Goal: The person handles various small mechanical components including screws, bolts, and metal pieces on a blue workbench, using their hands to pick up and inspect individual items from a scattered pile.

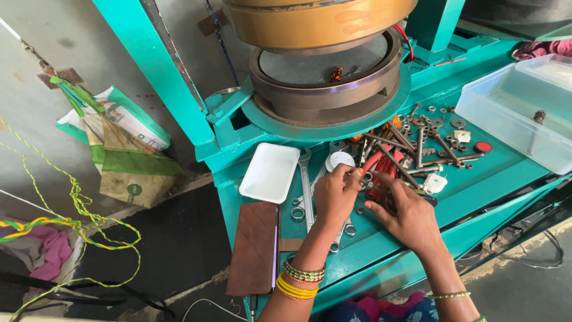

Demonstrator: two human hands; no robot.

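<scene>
Bangles ring my left wrist (301,280), nearest to me, beside a brown phone case (255,247) on the teal counter (476,185). My left hand (335,195) pinches its grip together on a small metal piece. My right hand (408,217) lies flat, fingers apart, over red-handled pliers (380,167). Beyond them lie long bolts (411,152), a white tray (270,172) and a clear plastic box (518,107).

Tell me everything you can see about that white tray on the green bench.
The white tray is a shallow rectangle with rounded corners and a raised rim, apparently plastic or foam, and it looks empty. It lies flat on the green machine bench, just above a brown wallet-style case and left of a long spanner. Neither hand touches it.
</scene>
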